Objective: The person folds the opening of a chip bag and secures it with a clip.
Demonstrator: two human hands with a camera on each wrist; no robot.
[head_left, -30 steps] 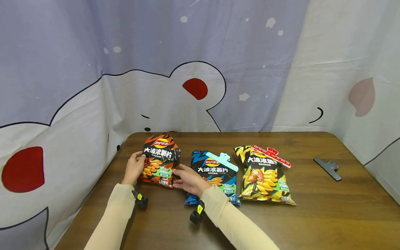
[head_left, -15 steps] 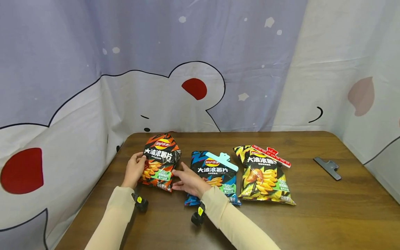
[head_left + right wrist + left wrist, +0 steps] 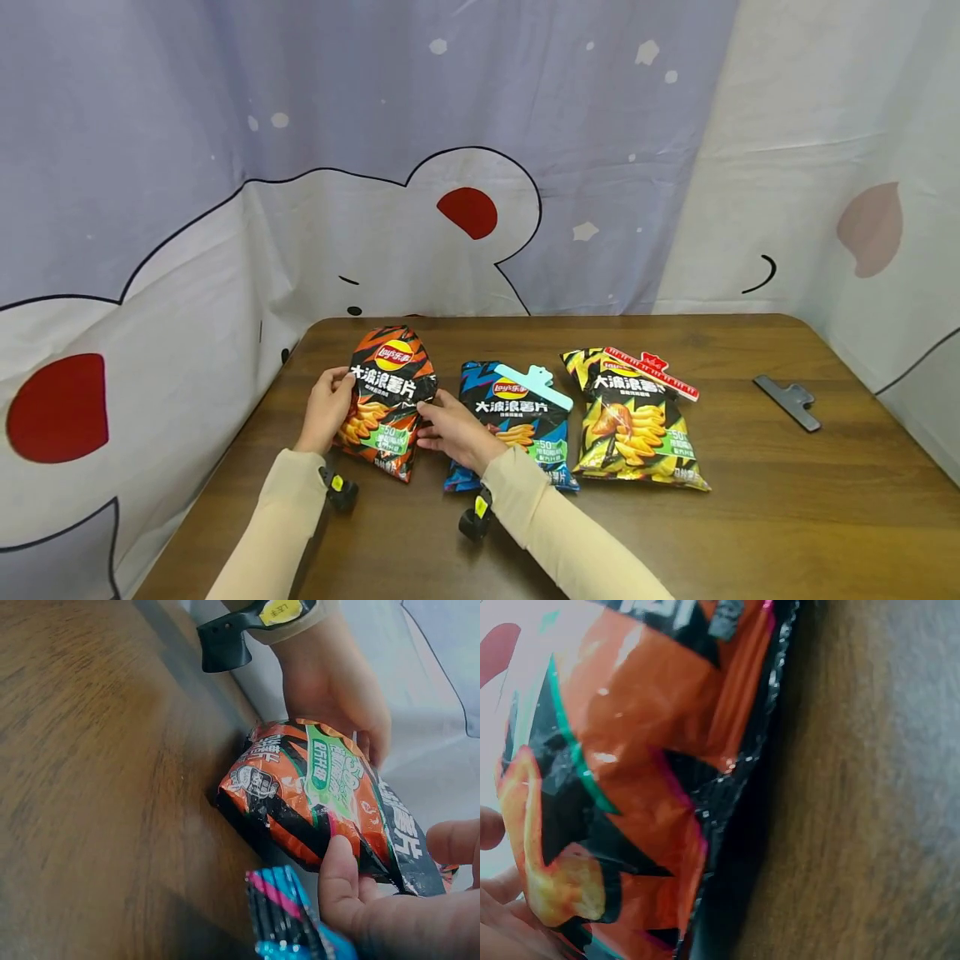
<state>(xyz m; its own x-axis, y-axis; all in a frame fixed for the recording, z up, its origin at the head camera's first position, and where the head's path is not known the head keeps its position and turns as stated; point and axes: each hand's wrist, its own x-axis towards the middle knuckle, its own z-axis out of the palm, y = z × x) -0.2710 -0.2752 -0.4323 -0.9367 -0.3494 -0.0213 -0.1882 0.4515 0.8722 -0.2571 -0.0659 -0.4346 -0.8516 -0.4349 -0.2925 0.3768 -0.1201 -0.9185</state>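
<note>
An orange-and-black bag of chips (image 3: 386,392) is held between both hands at the left of the table, tilted, its lower corner pointing down toward me. My left hand (image 3: 326,412) grips the bag's left edge, thumb at the front; the fingers behind are hidden. At the right edge, my right hand (image 3: 457,429) holds the bag, and in the right wrist view a fingertip (image 3: 341,859) presses its printed face. The left wrist view shows the orange bag (image 3: 645,697) close up. Partly under my right hand lies a blue bag of chips (image 3: 480,379) with a light-blue clip (image 3: 532,385).
To the right lies a yellow bag of chips (image 3: 637,425) with a red clip (image 3: 660,377) across its top corner. A loose grey clip (image 3: 787,402) rests farther right on the wooden table (image 3: 750,517). A patterned curtain (image 3: 600,167) hangs behind.
The orange bag has tilted, its lower corner shifting down toward me and its front turning. Both hands have moved only slightly with it. The other bags and clips stay in place.
</note>
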